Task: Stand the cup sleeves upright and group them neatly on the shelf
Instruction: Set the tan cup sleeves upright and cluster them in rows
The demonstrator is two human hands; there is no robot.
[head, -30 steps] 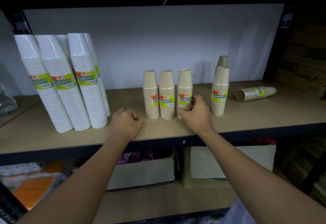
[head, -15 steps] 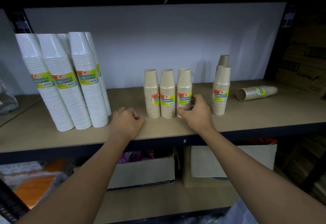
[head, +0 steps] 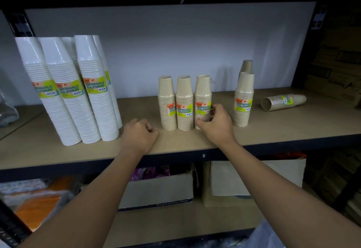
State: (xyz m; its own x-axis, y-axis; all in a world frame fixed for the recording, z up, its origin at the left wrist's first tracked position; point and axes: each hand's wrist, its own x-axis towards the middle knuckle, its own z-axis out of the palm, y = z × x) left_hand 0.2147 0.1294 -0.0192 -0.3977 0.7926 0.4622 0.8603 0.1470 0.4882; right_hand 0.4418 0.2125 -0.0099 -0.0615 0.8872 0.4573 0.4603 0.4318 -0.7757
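Observation:
Three tan cup sleeves stand upright side by side at the middle of the wooden shelf (head: 293,126). My right hand (head: 216,124) grips the base of the rightmost of them, the third tan sleeve (head: 202,99). The other two, the first tan sleeve (head: 167,103) and the second tan sleeve (head: 184,103), touch it. Further right another tan sleeve (head: 243,101) stands upright with one more half hidden behind it. A tan sleeve (head: 283,101) lies on its side at the far right. My left hand (head: 139,135) rests as a loose fist on the shelf, holding nothing.
Several tall white cup sleeves (head: 78,95) stand grouped at the left of the shelf. A white back panel (head: 175,42) closes the rear. Cardboard boxes (head: 158,189) sit on the lower shelf, and stacked cartons (head: 340,68) stand at the right.
My right hand has stayed on the third tan sleeve and barely shifted. The left fist has not moved.

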